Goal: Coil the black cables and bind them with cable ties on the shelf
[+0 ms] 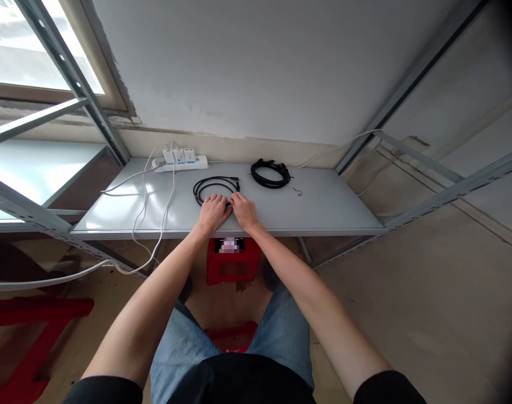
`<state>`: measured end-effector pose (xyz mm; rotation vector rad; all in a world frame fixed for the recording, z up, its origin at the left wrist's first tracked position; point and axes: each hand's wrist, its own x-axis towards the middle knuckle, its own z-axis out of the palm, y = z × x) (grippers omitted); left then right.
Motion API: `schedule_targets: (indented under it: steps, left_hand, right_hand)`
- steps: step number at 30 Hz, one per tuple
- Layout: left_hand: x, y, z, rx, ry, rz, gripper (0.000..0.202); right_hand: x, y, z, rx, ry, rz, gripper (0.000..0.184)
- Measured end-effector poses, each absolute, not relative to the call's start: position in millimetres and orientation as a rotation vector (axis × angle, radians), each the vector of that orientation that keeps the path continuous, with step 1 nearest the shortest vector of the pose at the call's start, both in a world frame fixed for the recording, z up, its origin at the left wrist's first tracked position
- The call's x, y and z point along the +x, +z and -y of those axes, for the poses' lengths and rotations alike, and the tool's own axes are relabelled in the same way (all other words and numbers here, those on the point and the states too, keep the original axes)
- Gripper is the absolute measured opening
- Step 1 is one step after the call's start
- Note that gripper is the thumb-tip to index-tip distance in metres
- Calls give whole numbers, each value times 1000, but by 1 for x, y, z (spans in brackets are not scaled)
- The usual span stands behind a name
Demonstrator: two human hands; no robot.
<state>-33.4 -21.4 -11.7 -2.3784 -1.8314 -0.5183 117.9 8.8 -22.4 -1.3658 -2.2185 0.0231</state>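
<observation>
A black cable [195, 189] lies in a loose loop on the grey metal shelf [314, 216]. Both my hands meet at the near side of this loop. My left hand [214, 211] has its fingers curled over the cable. Close against it, my right hand [244, 210] pinches the cable between thumb and fingers. The exact grip is partly hidden under the fingers. One end of the cable, with a plug, points right just beyond my hands. Behind and to the right rests a second black cable [270, 184], wound in a thicker coil.
A white power strip [182, 164] with several plugs stands at the back left, its white cords [169, 196] hanging over the front edge. A short dark wire [298, 192] lies right of the coil. Metal posts frame both ends; a red stool [249, 269] stands below.
</observation>
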Motion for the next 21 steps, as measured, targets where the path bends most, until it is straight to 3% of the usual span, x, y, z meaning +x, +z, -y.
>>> schedule_targets:
  steps: [12, 21]
  left_hand:
    - [-41, -14, 15, -2448, -560, 1865, 30]
    - [-42, -15, 15, -2430, -579, 1882, 37]
  right_hand:
    - [126, -22, -22, -1174, 557, 2112, 25]
    - [125, -28, -32, -1015, 860, 1923, 11]
